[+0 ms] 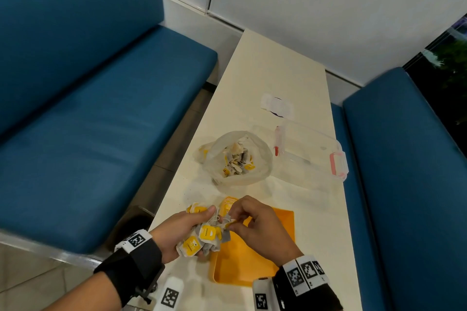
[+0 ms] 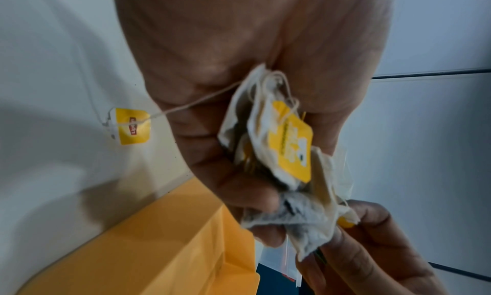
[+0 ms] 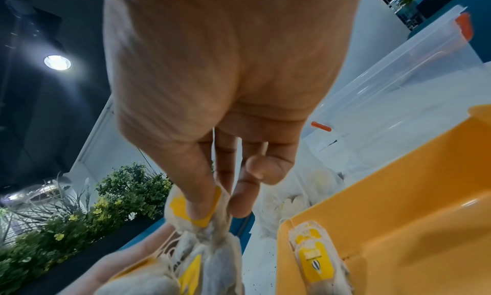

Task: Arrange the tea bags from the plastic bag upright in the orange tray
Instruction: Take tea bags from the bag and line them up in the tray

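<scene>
Several tea bags point(image 1: 199, 237) with yellow tags sit bunched in the left hand point(image 1: 177, 231), whose fingers curl around the clump above the near left part of the table point(image 1: 265, 78), just left of the orange tray point(image 1: 252, 267). The right hand point(image 1: 255, 225) meets that clump from the right, its thumb and fingertips point(image 3: 196, 203) pinching the top of one tea bag at its yellow tag, so both hands grasp tea bags and neither is free. In the left wrist view one loose tag point(image 2: 133, 125) dangles on its string away from the bunch, out over the white tabletop. The tray lies near the front edge, partly under the right hand; the right wrist view shows a tea bag point(image 3: 316, 261) standing against the tray's left wall, and the head view shows another yellow-tagged bag point(image 1: 228, 203) at the tray's far left corner, just beyond the fingers. Farther along the tabletop, about midway, the plastic bag point(image 1: 240, 156) lies open with more tea bags heaped inside it. Just to its right, at the right edge, rests a clear plastic container point(image 1: 310, 149) with pink latches, and beyond that lies a small white wrapper point(image 1: 276, 106). Blue upholstered benches point(image 1: 101, 121) flank the table on both sides.
</scene>
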